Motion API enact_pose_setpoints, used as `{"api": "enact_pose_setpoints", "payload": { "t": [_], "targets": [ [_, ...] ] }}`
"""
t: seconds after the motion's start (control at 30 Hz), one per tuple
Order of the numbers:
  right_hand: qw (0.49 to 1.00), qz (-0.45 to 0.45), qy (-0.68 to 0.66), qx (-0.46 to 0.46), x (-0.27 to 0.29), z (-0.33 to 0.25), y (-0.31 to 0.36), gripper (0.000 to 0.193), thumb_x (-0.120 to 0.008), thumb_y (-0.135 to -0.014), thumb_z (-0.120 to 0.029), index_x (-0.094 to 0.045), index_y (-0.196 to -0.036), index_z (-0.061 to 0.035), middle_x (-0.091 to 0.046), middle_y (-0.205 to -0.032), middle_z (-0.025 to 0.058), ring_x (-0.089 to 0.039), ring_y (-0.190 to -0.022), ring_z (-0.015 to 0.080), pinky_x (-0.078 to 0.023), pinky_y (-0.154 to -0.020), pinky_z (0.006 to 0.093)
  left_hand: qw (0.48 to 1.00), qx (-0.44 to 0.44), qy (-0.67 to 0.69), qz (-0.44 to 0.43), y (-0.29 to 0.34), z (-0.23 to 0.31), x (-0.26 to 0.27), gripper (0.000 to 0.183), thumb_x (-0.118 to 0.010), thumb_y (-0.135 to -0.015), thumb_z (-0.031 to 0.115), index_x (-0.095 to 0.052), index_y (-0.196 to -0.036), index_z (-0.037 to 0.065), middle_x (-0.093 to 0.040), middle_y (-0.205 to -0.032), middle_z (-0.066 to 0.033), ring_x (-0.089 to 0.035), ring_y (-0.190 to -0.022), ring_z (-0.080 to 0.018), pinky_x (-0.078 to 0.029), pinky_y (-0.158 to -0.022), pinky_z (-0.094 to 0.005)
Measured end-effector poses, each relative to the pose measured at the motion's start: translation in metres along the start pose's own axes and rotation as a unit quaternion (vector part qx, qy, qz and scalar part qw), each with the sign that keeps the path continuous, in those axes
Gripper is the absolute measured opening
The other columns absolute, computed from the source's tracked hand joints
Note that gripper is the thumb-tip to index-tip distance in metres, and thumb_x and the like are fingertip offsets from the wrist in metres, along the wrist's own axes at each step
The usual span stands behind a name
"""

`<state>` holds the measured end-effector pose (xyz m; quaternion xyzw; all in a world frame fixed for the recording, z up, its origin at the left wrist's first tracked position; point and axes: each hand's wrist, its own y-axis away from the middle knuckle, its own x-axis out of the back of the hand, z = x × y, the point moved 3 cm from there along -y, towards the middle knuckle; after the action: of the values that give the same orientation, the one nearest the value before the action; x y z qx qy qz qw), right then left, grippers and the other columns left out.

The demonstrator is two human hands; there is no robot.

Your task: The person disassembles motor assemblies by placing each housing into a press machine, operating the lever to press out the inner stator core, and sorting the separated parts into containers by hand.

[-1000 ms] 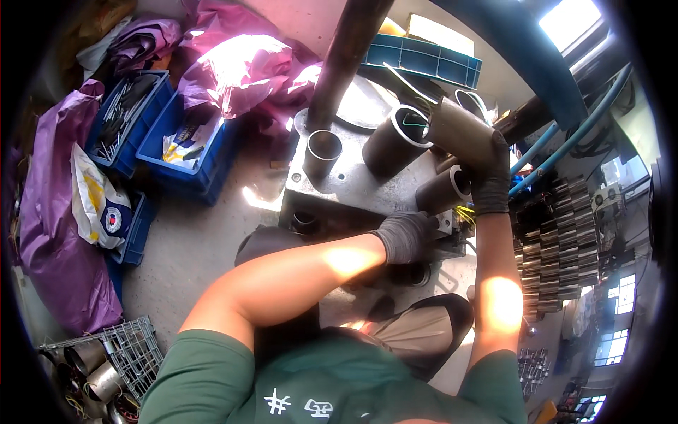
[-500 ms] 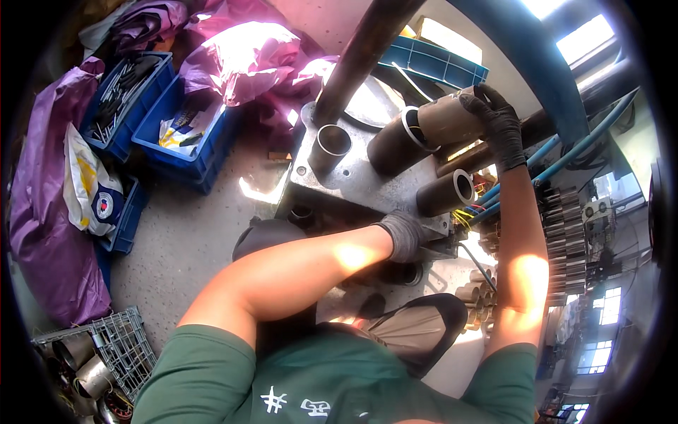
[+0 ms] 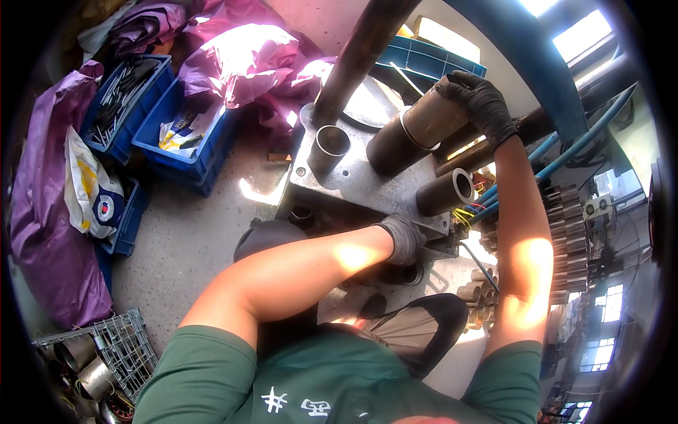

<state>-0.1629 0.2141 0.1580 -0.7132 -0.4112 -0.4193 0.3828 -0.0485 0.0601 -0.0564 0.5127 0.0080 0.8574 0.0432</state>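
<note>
- Sleeve (image 3: 431, 120): a brown metal tube, sitting on the end of a dark post (image 3: 392, 148) that is sticking up from the steel plate (image 3: 353, 187); its long axis is running from the plate up and to the right, toward the person's right side.
- Right hand (image 3: 479, 102): gloved, fingers closing over the sleeve's far, upper end; it is lying straight along the sleeve's axis and is by far the nearer hand.
- Left hand (image 3: 404, 237): gloved, curling down over the plate's near edge, well apart from the sleeve; what it is gripping, if anything, is hidden.
- Neighbouring posts: an open tube (image 3: 328, 147) standing just left of the sleeve's post, a second tube (image 3: 445, 192) lying below and right of it; both are leaving narrow gaps.
- A thick dark pipe (image 3: 360, 60) is rising behind the plate, crowding the upper left.
- Open room is lying to the upper right, though blue hoses (image 3: 565, 152) are crossing there.
- Blue crates (image 3: 166, 131) are sitting on the floor, well to the left.
</note>
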Motion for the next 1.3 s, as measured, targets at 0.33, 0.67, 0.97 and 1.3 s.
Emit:
{"api": "enact_pose_setpoints", "payload": {
  "t": [0.33,0.67,0.97,1.3],
  "targets": [
    [0.995,0.006,0.097,-0.002,0.001,-0.015,0.011,0.066,-0.075,-0.087,-0.064,-0.074,-0.133,-0.0171,-0.072,-0.135,0.0131,-0.067,-0.125,0.0325,-0.049,-0.114,0.0429,0.999,0.009,-0.011,-0.03,0.002,0.001,-0.002,0.055,-0.076,-0.086,0.041,-0.07,-0.129,0.007,-0.075,-0.119,-0.0182,-0.071,-0.116,-0.0357,-0.055,-0.099,-0.0486],
    [0.986,-0.01,0.162,0.027,-0.001,-0.011,-0.001,0.067,-0.072,-0.088,-0.064,-0.072,-0.135,-0.0168,-0.075,-0.129,0.013,-0.071,-0.119,0.0293,-0.052,-0.108,0.0416,0.998,0.0,-0.016,-0.067,0.004,0.014,-0.009,0.053,-0.075,-0.085,0.039,-0.071,-0.129,0.009,-0.075,-0.118,-0.0174,-0.072,-0.113,-0.0356,-0.055,-0.095,-0.0505],
    [0.98,0.008,0.2,0.016,-0.007,-0.016,-0.002,0.073,-0.072,-0.084,-0.07,-0.073,-0.132,-0.0155,-0.075,-0.126,0.016,-0.072,-0.118,0.0299,-0.053,-0.106,0.0436,0.995,-0.013,-0.026,-0.093,0.011,0.027,-0.008,0.05,-0.075,-0.085,0.037,-0.073,-0.125,0.007,-0.076,-0.115,-0.0164,-0.072,-0.112,-0.0349,-0.056,-0.094,-0.0484],
    [0.978,0.006,0.209,0.013,-0.003,-0.024,0.005,0.085,-0.07,-0.083,-0.075,-0.068,-0.138,-0.0103,-0.073,-0.129,0.019,-0.071,-0.119,0.034,-0.053,-0.108,0.0469,0.993,-0.012,-0.017,-0.115,0.005,0.019,-0.014,0.054,-0.076,-0.084,0.04,-0.071,-0.128,0.008,-0.075,-0.119,-0.0175,-0.071,-0.114,-0.0358,-0.054,-0.097,-0.0486]
  ]
}}
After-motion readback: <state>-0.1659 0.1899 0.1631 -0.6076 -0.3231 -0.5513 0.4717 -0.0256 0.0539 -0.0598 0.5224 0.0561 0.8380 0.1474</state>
